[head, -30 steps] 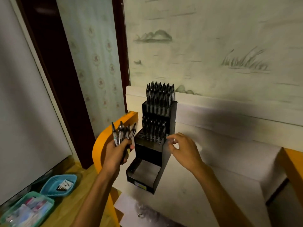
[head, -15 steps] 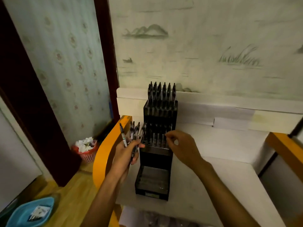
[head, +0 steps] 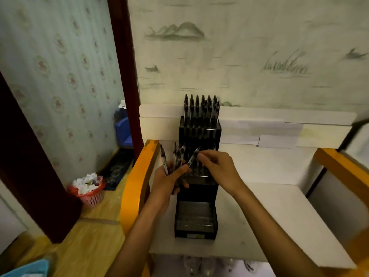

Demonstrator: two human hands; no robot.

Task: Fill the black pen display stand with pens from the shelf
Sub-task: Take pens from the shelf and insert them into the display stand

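The black pen display stand (head: 195,216) rises in three tiers on the white shelf (head: 279,216), against the back wall. Its top tier is packed with pens (head: 200,108), the middle tier holds several more, and the lowest tray is bare. My left hand (head: 169,180) grips a bunch of black pens (head: 176,156), fanned upward, just left of the middle tier. My right hand (head: 217,168) pinches the top end of one pen (head: 192,158) that sticks out of that bunch, directly in front of the middle tier.
An orange curved shelf edge (head: 135,184) runs down the left, another orange edge (head: 343,166) at the right. On the wooden floor stand a red basket of paper (head: 89,190) and a blue tub (head: 26,269). A dark door frame (head: 123,66) rises behind.
My right hand has moved left from the middle tier to the bunch and taken hold of one pen's top. The view has shifted so the stand is seen head-on.
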